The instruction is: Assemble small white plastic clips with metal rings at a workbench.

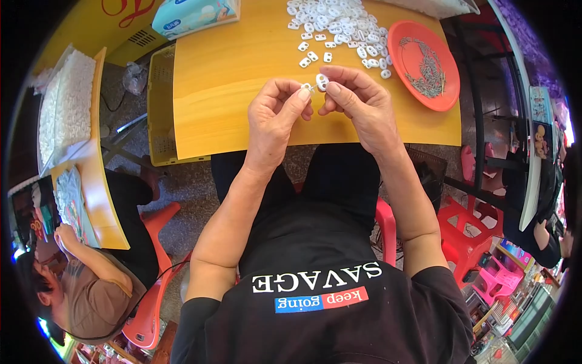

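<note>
My left hand (pixel 271 115) pinches a small white plastic piece (pixel 307 87) between thumb and forefinger; a thin bit sticks out of it toward the right, too small to make out. Close beside it, thumb and fingers of my right hand (pixel 368 108) hold a white oval plastic piece with two holes (pixel 322 82). Both hands are raised over the near part of the yellow table (pixel 224 97). Beyond them lies a loose pile of similar white pieces (pixel 342 21). To the right, a red plate (pixel 447 57) bears many thin grey metal pins (pixel 429 76).
A light-blue tissue pack (pixel 197 17) stands at the table's far left. Below the left edge is a yellow crate (pixel 160 103). A person (pixel 97 291) sits at a side table on the left, which bears a large bag of white pieces (pixel 65 103). Red stools (pixel 467 233) stand at right.
</note>
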{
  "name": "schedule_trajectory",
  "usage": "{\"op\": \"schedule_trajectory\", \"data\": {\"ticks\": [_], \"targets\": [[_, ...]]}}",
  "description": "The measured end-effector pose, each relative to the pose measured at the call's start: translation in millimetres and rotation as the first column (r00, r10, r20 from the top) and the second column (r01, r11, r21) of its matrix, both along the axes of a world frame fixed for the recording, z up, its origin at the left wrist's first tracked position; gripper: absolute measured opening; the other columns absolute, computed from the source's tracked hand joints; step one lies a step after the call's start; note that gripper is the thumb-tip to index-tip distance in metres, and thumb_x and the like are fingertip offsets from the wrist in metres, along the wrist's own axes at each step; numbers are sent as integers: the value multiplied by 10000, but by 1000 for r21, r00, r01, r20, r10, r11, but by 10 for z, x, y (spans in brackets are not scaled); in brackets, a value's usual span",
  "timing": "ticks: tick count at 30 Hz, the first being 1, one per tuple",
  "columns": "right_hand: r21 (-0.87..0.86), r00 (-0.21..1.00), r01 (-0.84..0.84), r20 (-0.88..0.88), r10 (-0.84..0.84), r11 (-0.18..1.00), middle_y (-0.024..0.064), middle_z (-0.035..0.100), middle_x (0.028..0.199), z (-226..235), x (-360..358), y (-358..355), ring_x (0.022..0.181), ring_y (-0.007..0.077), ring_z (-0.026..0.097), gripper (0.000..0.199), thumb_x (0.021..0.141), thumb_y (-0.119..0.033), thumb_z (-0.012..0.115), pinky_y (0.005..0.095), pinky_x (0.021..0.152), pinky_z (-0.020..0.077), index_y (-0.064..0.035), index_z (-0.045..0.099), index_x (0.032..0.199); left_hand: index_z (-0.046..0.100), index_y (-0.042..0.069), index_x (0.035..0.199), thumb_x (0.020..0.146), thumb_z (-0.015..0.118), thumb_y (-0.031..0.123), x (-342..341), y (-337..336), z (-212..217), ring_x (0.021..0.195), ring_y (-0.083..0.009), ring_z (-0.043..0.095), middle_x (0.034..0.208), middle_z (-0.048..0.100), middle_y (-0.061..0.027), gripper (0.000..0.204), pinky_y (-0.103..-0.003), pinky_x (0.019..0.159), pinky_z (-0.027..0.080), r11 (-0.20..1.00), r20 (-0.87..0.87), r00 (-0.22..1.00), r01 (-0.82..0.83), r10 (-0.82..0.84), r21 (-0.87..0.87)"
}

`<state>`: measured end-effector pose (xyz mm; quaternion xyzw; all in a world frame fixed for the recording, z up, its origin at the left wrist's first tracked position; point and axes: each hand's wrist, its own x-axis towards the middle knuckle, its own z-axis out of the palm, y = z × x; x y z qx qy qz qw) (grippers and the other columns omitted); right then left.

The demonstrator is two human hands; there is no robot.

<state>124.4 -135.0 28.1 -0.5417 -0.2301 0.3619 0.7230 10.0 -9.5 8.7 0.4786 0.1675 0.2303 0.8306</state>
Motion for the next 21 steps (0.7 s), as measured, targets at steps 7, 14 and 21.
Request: {"op": "schedule_trajectory", "data": {"ticks": [7, 14, 21], "targets": [[-24, 986, 44, 163, -40, 999, 31, 662, 966, 42, -14, 20, 768, 70, 595, 260, 951, -78, 622, 221, 720, 522, 28, 634, 1188, 587, 30, 993, 948, 620, 120, -1, 1, 16, 734, -105, 569, 817, 625, -40, 106, -246, 696, 454, 1000, -35, 999, 17, -17, 4], [-54, 961, 72, 270, -55, 996, 24, 668, 968, 80, -20, 36, 746, 65, 585, 228, 952, -64, 615, 208, 684, 506, 16, 655, 1161, 584, 32, 986, 945, 624, 129, 8, 10, 13, 723, -105, 562, 813, 622, -39, 113, -245, 681, 449, 999, -57, 998, 29, -28, 17], [-54, 928, 119, 361, -91, 991, 12, 649, 914, 85, -48, 62, 719, 53, 563, 207, 942, -28, 611, 196, 647, 490, 9, 668, 1138, 595, 5, 947, 924, 646, 90, 18, 4, 26, 697, -92, 584, 794, 608, -30, 102, -240, 652, 489, 1000, -50, 999, 1, -2, -16]]}}
